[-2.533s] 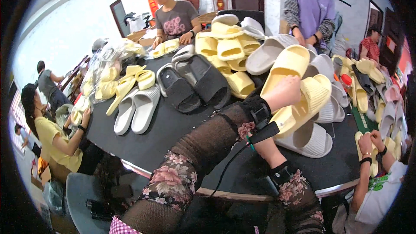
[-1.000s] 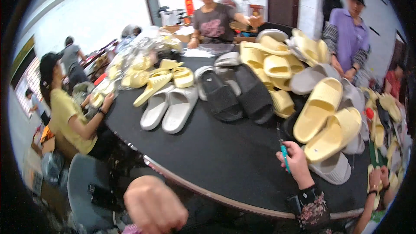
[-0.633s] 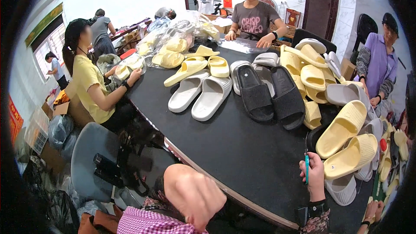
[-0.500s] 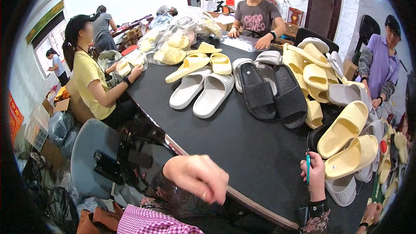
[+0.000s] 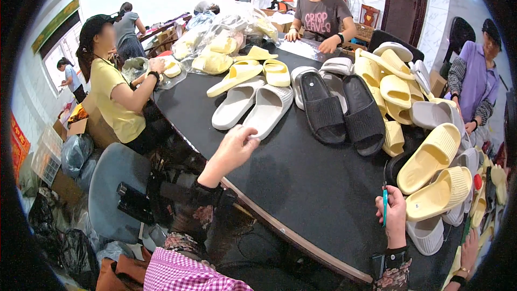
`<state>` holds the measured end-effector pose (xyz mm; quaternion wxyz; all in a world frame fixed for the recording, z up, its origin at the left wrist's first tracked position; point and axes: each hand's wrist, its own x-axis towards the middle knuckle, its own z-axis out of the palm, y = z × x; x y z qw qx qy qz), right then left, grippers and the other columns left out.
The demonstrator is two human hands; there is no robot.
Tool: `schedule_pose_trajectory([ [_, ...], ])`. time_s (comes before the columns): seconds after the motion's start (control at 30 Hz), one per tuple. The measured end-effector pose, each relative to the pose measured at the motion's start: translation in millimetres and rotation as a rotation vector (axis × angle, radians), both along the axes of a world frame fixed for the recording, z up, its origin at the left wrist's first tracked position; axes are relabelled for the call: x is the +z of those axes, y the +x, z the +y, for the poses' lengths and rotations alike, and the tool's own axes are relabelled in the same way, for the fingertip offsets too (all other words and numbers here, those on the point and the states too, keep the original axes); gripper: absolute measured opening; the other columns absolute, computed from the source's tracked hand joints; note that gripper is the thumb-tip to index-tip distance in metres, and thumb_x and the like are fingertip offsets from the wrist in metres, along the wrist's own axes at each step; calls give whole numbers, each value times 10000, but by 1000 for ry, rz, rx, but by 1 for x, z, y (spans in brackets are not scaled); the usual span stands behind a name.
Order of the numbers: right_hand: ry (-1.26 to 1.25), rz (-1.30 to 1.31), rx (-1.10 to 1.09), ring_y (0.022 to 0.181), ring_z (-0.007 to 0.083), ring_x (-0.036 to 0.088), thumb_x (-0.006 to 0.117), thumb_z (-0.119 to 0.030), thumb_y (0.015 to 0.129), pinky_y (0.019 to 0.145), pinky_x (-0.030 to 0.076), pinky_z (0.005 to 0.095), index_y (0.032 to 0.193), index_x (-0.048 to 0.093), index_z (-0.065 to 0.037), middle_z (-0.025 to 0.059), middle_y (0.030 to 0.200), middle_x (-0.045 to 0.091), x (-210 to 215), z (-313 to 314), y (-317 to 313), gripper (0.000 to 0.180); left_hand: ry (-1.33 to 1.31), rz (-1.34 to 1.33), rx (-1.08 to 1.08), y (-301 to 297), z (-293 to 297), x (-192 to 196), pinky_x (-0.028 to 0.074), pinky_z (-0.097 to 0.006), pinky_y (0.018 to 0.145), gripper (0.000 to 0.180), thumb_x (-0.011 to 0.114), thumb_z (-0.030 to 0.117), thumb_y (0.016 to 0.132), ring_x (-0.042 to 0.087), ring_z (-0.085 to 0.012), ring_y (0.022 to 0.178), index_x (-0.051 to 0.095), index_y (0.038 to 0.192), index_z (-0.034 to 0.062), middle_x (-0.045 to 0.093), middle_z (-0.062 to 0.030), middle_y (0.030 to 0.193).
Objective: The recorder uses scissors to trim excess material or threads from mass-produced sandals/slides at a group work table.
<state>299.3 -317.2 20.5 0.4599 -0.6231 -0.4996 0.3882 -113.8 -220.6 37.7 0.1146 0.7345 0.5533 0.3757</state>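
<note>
My left hand (image 5: 232, 151) reaches over the table. Its thumb and fingers close on the near heel end of a white slide slipper (image 5: 270, 112). Beside that lies a second white slipper (image 5: 237, 103), and just behind them rests a yellow pair (image 5: 235, 77). Closed around a slim teal-handled tool (image 5: 384, 207), my right hand (image 5: 396, 213) stays by the table's right side. The tool's thin dark tip points away from me; its exact kind is unclear. Close to this hand are two yellow slippers (image 5: 439, 194) and a grey-white one (image 5: 426, 236).
A black pair (image 5: 326, 110) lies mid-table on the dark tabletop (image 5: 301, 199). Slippers pile up at right (image 5: 396, 91); bagged ones (image 5: 221, 43) lie at the back. Co-workers stand left, opposite and right, and another person's hand (image 5: 468, 250) shows lower right. A grey chair (image 5: 116, 194) stands left.
My left hand has moved forward from the table edge and taken hold of a white slipper's heel. My right hand keeps the tool nearly in place. The left co-worker's hands have risen.
</note>
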Motion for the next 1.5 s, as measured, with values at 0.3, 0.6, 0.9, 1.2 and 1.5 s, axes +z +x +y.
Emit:
schedule_pose_trajectory([
  [0.3, 6, 39, 15, 584, 46, 502, 656, -80, 829, 478, 421, 191, 1127, 494, 24, 8, 747, 574, 1, 1, 1, 355, -50, 422, 307, -54, 68, -28, 389, -460, 959, 481, 611, 338, 815, 492, -376, 1130, 549, 1185, 38, 544, -190, 1198],
  [0.6, -7, -5, 24, 602, 44, 512, 677, -98, 813, 488, 424, 190, 1117, 498, 26, 12, 737, 580, 1, 0, 4, 374, -120, 500, 247, -65, 112, -30, 413, -450, 931, 577, 622, 425, 808, 529, -370, 1097, 536, 1188, 0, 580, -209, 1136],
  [0.9, -10, 19, 14, 598, 40, 498, 676, -105, 820, 484, 418, 191, 1112, 497, 30, 6, 734, 573, 2, 4, 2, 368, -260, 582, 294, -33, 169, -15, 467, -465, 855, 606, 634, 464, 778, 597, -387, 980, 555, 1110, -37, 620, -249, 1021],
  [1.2, -10, 11, 14, 585, 42, 494, 688, -108, 812, 484, 415, 199, 1120, 492, 34, 10, 723, 566, 2, 2, 3, 392, -149, 466, 432, -43, 211, -34, 470, -451, 836, 344, 596, 331, 789, 604, -370, 952, 630, 938, 23, 641, -195, 984],
  [1.5, 65, 15, 41, 582, 53, 499, 699, -116, 810, 495, 412, 207, 1103, 498, 24, 11, 701, 553, -8, 4, 8, 382, -58, 389, 177, -57, 165, -27, 470, -448, 713, 209, 608, 209, 743, 607, -381, 763, 634, 740, 2, 620, -233, 768],
])
